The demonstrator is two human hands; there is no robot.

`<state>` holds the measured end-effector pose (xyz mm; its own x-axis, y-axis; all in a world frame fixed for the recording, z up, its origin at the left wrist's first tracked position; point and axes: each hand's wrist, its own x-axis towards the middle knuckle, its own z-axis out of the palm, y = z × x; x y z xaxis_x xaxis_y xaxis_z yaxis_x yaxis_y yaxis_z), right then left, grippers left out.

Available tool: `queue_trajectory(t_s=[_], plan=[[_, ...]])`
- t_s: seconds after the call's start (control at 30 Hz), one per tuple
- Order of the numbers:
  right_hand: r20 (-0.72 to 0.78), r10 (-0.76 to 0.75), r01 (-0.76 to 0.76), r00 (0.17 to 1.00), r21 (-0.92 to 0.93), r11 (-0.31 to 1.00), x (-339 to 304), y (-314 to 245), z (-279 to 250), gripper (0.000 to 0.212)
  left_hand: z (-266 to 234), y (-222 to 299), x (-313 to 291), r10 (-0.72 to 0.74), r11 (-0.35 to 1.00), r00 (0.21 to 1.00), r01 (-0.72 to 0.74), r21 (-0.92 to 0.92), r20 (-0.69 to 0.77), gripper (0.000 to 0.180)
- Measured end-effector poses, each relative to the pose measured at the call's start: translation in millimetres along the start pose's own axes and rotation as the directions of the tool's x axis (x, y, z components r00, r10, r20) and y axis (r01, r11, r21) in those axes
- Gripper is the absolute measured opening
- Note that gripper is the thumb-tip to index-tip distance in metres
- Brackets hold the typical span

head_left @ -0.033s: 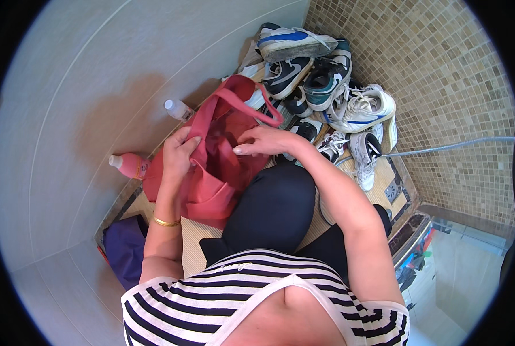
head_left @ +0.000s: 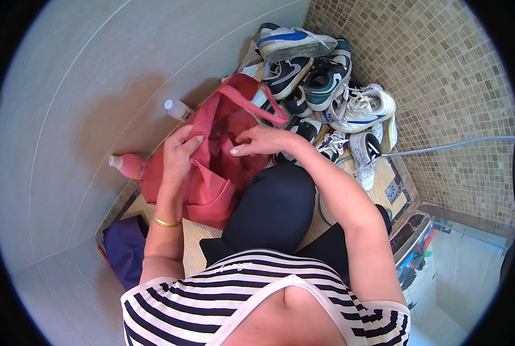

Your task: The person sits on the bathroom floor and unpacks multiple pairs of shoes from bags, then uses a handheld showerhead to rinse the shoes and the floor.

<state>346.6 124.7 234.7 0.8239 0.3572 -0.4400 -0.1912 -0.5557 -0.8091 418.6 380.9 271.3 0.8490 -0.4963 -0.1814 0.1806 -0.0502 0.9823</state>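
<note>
A red fabric tote bag [head_left: 211, 199] stands on the mat just ahead of my knees, its mouth held spread. My left hand [head_left: 178, 154] grips the bag's near-left rim, the thumb pressed on the cloth and the fingers wrapped around its outer side. Over the right side of the mouth reaches my right hand [head_left: 263, 140], with thumb and forefinger apart and the fingertips just inside the bag. I see nothing held in it. The bag's strap [head_left: 251, 104] loops up behind my right hand. Folds of cloth hide what lies deeper inside.
Several sneakers [head_left: 361, 109] are piled in the far corner. By the left wall stand a pink bottle [head_left: 131, 165] and a clear white-capped bottle [head_left: 178, 109]. A dark purple bag [head_left: 126, 248] lies at lower left. A grey hose [head_left: 442, 150] runs right; a floor drain [head_left: 392, 191] shows below it.
The bag's strap has shifted slightly to the right, and the bag bulges a little farther left. My right hand has moved slightly left. My left hand keeps its grip on the rim.
</note>
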Motion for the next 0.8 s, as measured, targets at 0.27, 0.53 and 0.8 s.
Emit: queue_trajectory(t_s=[0.27,0.53,0.8], plan=[[-0.435,-0.303,0.312,0.848,-0.050,0.949,46,43,29,0.069,28,65,-36,0.103,0.908,0.994,-0.077,-0.411,0.040,0.026],[-0.352,-0.370,0.438,0.860,0.135,0.889,50,25,32,0.059,40,73,-43,0.324,0.738,0.946,-0.246,-0.628,0.009,0.033],[-0.645,-0.315,0.479,0.697,0.091,0.873,63,11,35,0.051,47,75,-41,0.362,0.673,0.927,-0.334,-0.660,-0.100,0.037]])
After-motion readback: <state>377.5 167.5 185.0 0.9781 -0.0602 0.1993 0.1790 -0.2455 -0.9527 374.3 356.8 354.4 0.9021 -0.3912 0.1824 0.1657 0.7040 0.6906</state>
